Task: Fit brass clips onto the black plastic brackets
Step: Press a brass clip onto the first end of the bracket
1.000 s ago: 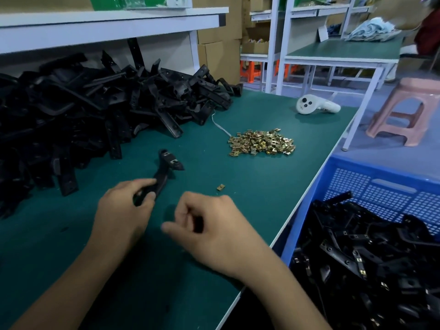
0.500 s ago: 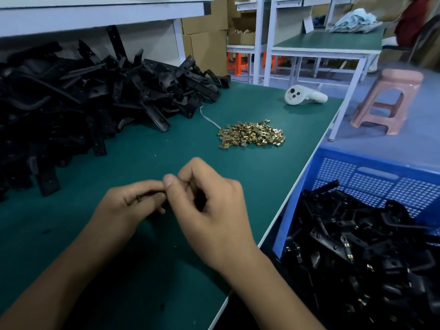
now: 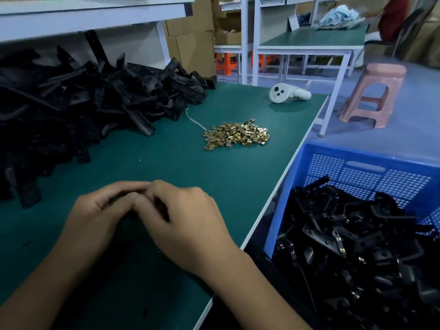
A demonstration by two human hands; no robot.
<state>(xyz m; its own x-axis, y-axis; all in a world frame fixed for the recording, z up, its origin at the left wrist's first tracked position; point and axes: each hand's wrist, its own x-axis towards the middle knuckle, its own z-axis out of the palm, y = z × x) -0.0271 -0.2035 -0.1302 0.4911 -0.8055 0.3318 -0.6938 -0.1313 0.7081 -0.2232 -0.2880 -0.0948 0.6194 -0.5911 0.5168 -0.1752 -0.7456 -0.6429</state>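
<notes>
Green bench (image 3: 214,177): left hand (image 3: 100,210) & right hand (image 3: 188,215) curled together at 6 o'clock, contents hidden, can't tell; brass clip pile (image 3: 237,136) at 1.

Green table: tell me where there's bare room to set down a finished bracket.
Bare mat lies between the hands and the brass clips, and from the clips to the white controller. Another strip runs along the table edge beside the blue crate. The left side is crowded by the bracket pile.
</notes>
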